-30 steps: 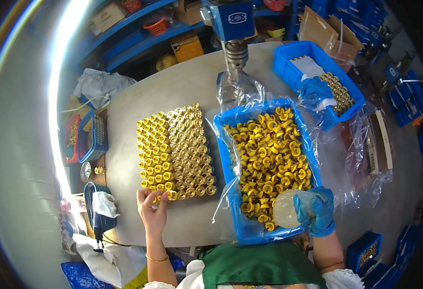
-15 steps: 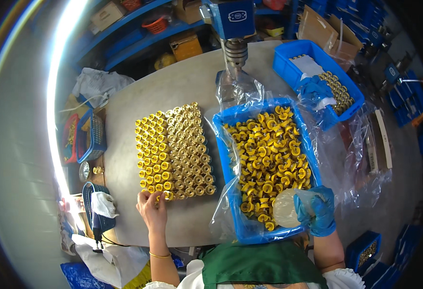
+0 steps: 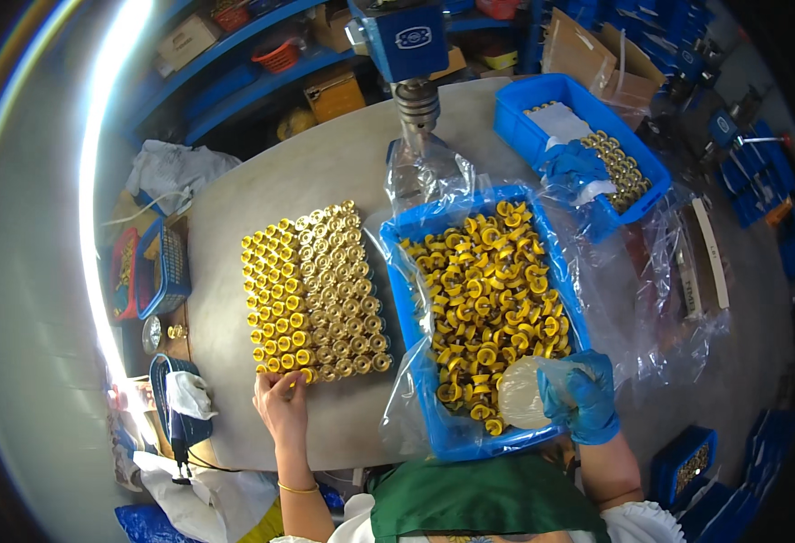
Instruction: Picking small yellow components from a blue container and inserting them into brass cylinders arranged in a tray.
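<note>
My bare left hand [image 3: 282, 412] is at the near left corner of a block of small round parts. Its fingers are pinched at the nearest row, apparently on a yellow flanged part; the fingertips partly hide it. The block has yellow parts [image 3: 271, 288] on its left side and brass-coloured rings [image 3: 339, 281] on its right. My right hand [image 3: 586, 398], in a blue glove, grips a translucent, whitish, round-ended object [image 3: 522, 395] above the near right of a blue bin [image 3: 425, 398]. Loose yellow flanged parts [image 3: 488, 299] fill that plastic-lined bin.
A drill press [image 3: 414, 100] stands behind the bin. Another blue bin [image 3: 515, 122] at back right holds metal parts and a blue glove. Clear plastic sheeting [image 3: 660, 308] lies on the right of the grey table [image 3: 225, 271]. Baskets [image 3: 169, 262] stand along the left edge.
The whole view has shifted, so the table's contents appear slightly further left. My left hand stays at the near edge of the block, and my right hand still grips the translucent object.
</note>
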### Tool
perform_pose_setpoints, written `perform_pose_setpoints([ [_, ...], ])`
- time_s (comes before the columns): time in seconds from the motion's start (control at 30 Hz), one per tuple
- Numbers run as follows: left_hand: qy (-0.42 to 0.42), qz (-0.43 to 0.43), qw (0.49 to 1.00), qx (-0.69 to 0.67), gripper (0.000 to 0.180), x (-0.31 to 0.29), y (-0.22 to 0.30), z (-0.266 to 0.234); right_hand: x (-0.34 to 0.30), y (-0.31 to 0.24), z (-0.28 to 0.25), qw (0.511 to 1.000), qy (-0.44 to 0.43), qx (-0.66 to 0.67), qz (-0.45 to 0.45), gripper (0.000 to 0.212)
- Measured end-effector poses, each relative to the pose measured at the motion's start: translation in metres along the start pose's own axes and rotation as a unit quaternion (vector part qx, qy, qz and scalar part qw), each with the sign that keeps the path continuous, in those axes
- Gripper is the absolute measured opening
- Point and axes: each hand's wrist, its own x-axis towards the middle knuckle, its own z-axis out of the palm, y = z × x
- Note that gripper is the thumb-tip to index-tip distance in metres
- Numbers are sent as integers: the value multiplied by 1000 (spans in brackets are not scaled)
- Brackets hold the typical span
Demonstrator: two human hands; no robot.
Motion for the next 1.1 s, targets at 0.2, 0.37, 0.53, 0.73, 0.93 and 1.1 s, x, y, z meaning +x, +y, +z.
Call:
perform_pose_setpoints([
  [0.2, 35, 69, 993, -88, 22, 8, 50, -14, -3, -1, -2, 999, -25, 25, 37, 27],
  [0.37, -124, 389, 894, -185, 19, 15, 153, -13, -5, -1, -3, 999, -53, -6, 6, 28],
  [0.53, -227, 530, 816, -33, 13, 8, 177, 5, -11, -1, -2, 999, -41, 11, 31, 26],
  [0.73, -258, 591, 764, 7, 4, 14, 182, -3, -9, -4, -2, 997, -63, 18, 51, 27],
  [0.93, -210, 593, 777, 20, 6, 28, 188, -37, -6, -8, 6, 998, -20, 19, 60, 26],
  [1.1, -211, 453, 858, -117, 11, 27, 192, -34, -4, -10, 6, 996, -59, -45, 55, 25],
])
